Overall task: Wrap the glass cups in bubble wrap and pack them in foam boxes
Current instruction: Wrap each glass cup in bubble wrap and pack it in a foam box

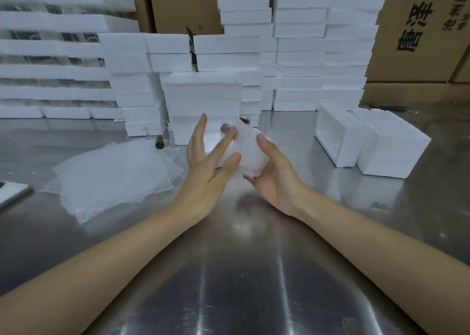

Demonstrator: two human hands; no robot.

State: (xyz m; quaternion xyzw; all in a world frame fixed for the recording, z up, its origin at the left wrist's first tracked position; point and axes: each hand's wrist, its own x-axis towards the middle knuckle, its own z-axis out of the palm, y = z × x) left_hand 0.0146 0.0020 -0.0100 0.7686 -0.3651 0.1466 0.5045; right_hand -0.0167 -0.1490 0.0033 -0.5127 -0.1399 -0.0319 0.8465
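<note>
Two bare forearms (114,271) reach in from the near edge of the steel worktop (241,284) toward its middle. There the hands close in on the wrapped cup (248,156) from both sides. The cup is a pale bundle of bubble wrap held clear of the surface.

The right hand (273,179) cups the bundle from below, with its fingers curled under it and its thumb laid over the top. The left hand (207,164) is spread with straight fingers. Its thumb and one finger lie against the bundle's left side, and the other fingers stand free. A small dark brown part shows at the far top of the bundle, too blurred to tell what it is.

To the left of the hands, toward the left edge, lies a loose pile of bubble wrap sheets (112,174). The corner of a flat white object (12,193) pokes in at the left edge itself. Just beyond the sheets stands a bare glass cup (159,135) with a dark brown handle, close in front of a low foam stack.

To the right of the hands, two foam boxes (389,149) stand side by side and touching. The left one appears to turn a hollow face toward the hands.

Along the far edge, stacked foam boxes (300,55) rise in tall columns across the width of the worktop. Behind them stand cardboard cartons (419,29); the one at the far right corner carries black printed characters.
</note>
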